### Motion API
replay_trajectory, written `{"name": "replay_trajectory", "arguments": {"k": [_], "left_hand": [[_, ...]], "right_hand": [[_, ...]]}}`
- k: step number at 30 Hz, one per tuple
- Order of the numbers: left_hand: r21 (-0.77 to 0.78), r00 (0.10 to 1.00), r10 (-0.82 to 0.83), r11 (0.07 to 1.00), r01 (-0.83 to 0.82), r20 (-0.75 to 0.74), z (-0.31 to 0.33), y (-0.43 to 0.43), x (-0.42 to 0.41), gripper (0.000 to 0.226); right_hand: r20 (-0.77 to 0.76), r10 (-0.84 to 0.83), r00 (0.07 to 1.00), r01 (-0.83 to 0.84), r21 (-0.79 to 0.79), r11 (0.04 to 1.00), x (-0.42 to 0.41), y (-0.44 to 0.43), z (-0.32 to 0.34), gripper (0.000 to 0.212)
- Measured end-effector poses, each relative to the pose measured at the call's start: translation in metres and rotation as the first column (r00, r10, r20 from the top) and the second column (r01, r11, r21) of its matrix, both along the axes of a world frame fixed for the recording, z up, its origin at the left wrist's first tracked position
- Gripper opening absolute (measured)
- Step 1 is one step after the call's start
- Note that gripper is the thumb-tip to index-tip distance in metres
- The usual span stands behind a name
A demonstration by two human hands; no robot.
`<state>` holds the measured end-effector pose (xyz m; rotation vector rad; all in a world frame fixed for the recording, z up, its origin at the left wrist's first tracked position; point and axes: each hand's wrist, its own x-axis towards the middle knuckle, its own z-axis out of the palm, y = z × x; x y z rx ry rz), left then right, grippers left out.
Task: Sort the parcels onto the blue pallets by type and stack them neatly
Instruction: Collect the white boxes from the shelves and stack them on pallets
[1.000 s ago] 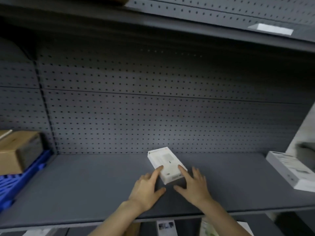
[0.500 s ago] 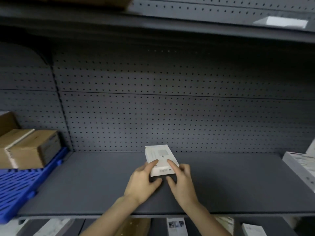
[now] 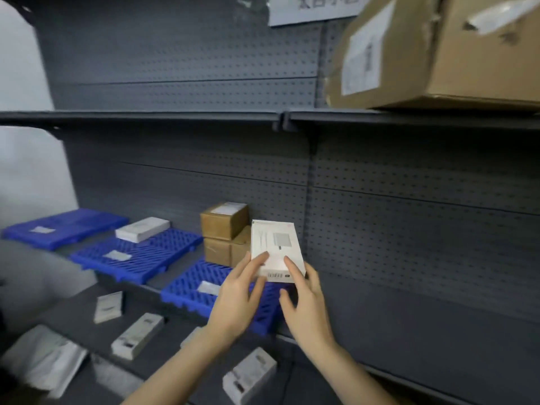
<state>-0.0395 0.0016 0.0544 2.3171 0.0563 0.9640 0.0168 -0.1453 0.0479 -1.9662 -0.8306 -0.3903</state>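
Note:
A flat white box (image 3: 274, 247) is held in the air between both hands, above the right end of the nearest blue pallet (image 3: 193, 290). My left hand (image 3: 236, 293) grips its lower left edge, and my right hand (image 3: 304, 299) grips its lower right edge. Two brown cardboard boxes (image 3: 223, 226) are stacked at the back of that pallet, just left of the white box. The middle blue pallet (image 3: 137, 258) carries one white box (image 3: 142, 229). A third blue pallet (image 3: 64, 228) lies farthest left.
Several white boxes lie loose on the lower grey shelf (image 3: 73, 311), among them one (image 3: 137, 334) left of my forearm and another (image 3: 248, 375) under it. A grey plastic mailer (image 3: 43, 361) sits at the bottom left. Large cardboard boxes (image 3: 438, 54) stand on the upper shelf at right.
The white box has been lifted off the bare grey shelf, now gripped in both hands. My view has swung left, bringing the three blue pallets and the stacked brown boxes into sight.

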Motion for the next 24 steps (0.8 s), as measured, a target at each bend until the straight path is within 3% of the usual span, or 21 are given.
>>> {"name": "replay_trajectory", "arguments": {"k": [5, 11, 24], "left_hand": [[0.023, 0.992, 0.123, 0.992, -0.123, -0.027, -0.002, 0.118, -0.072, 0.042], [0.032, 0.963, 0.253, 0.967, -0.251, -0.089, -0.009, 0.221, -0.117, 0.039], [0.103, 0.921, 0.299, 0.954, -0.282, -0.25, -0.016, 0.421, -0.054, 0.038]], "right_hand": [[-0.046, 0.138, 0.989, -0.138, 0.001, 0.99, -0.055, 0.127, -0.005, 0.064], [-0.1, 0.253, 0.962, -0.263, -0.109, 0.959, -0.074, 0.238, -0.014, 0.061], [-0.139, 0.259, 0.956, -0.282, -0.178, 0.943, -0.002, 0.43, -0.025, 0.057]]}}
